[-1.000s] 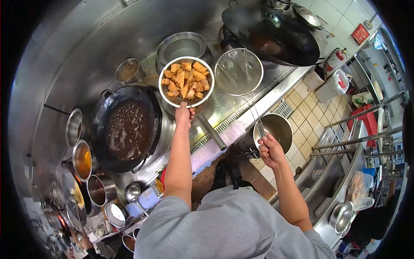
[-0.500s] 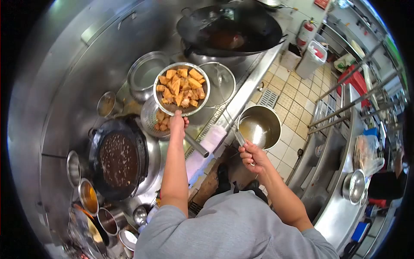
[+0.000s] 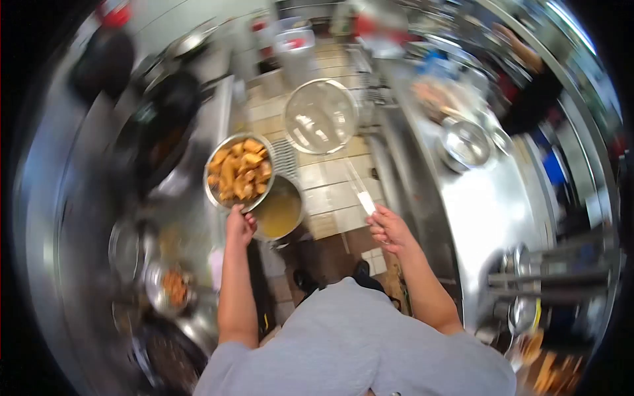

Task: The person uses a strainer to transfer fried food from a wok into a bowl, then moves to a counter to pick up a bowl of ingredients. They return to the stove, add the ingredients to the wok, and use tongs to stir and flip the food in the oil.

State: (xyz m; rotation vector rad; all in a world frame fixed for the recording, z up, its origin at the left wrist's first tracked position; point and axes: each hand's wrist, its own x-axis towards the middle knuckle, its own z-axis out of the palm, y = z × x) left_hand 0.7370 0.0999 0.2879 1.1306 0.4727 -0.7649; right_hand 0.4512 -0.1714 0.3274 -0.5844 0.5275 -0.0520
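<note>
While the left hand point(image 3: 239, 224) was closed on the near rim of a metal bowl point(image 3: 207, 181), thumb over the edge, the bowl was held level in the air, heaped with golden fried pieces point(image 3: 239, 170). The right hand point(image 3: 389, 230) was wrapped around the handle of a mesh skimmer point(image 3: 320, 115), whose round net was raised over the tiled floor point(image 3: 330, 198) and looked empty. Just below the bowl, a pot point(image 3: 281, 212) of yellowish liquid was seen. A steel counter point(image 3: 489, 198) with a steel basin point(image 3: 465, 142) lay to the right, and a dark wok point(image 3: 165, 125) was blurred on the left. The frying and scooping were judged done, since the pieces were gathered in the bowl. Setting the bowl and skimmer down was judged not yet done.
</note>
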